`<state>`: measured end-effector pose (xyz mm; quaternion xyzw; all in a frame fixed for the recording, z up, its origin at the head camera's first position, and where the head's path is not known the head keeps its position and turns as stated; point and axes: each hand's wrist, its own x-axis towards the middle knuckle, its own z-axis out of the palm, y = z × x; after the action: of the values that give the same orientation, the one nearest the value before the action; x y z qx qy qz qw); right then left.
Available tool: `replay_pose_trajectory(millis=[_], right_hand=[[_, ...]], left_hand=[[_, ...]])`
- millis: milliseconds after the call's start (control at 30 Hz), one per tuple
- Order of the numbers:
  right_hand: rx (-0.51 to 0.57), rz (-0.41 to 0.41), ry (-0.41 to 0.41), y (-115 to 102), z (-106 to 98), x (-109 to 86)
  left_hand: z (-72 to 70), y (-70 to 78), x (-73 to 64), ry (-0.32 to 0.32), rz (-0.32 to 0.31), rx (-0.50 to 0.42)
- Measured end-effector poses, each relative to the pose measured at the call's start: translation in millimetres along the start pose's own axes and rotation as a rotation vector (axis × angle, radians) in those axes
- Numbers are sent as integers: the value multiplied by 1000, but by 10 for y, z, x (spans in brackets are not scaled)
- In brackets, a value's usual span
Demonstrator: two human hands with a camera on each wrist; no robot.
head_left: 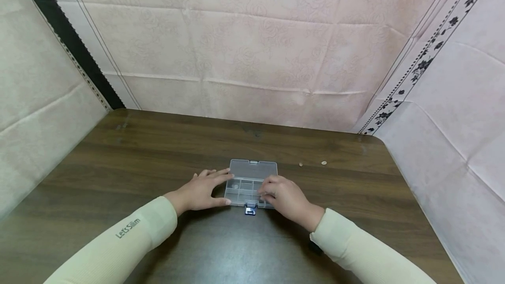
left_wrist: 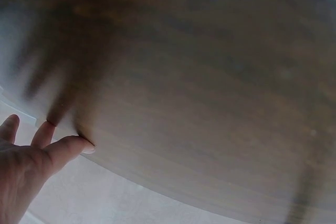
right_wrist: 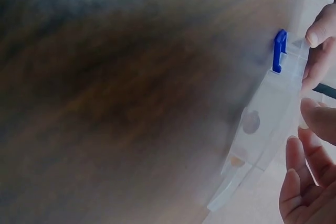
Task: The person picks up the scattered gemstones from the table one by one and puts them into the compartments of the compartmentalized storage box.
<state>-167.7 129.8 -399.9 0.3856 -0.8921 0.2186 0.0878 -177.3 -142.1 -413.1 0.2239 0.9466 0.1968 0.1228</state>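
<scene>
Head view gives us the clear plastic box (head_left: 246, 186) on the table (head_left: 169, 143), straight ahead of the body and squarely between the two hands. Its compartment tray has its long axis running from side to side, roughly from one hand to the other; the lid (head_left: 254, 170) lies open on the far side, and the blue latch (head_left: 250, 210) points back toward us. Our left hand (head_left: 203, 191) is spread, fingers reaching forward, with the thumb and a fingertip at the tray's left end. Our right hand (head_left: 286, 196) bends over the right-hand compartments, its thumb and first finger drawn close together; whether anything is pinched there, we cannot tell. The hands are apart, the box between them. We judge that the coming move turns on the right fingertips being directly above the tray's right end. A round piece (head_left: 235, 186) lies in a compartment at the left end. Two small discs (head_left: 324, 162) lie on the table beyond and to the right of the box, nearer the right hand.
</scene>
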Motion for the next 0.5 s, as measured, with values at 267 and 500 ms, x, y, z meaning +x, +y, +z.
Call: replay_pose_trajectory(millis=[267, 500], right_hand=[[-5, -27, -17, 9, 24, 0], [-48, -43, -8, -2, 21, 5]], left_hand=[[1, 2, 4, -2, -1, 3], [-7, 13, -10, -2, 8, -8]])
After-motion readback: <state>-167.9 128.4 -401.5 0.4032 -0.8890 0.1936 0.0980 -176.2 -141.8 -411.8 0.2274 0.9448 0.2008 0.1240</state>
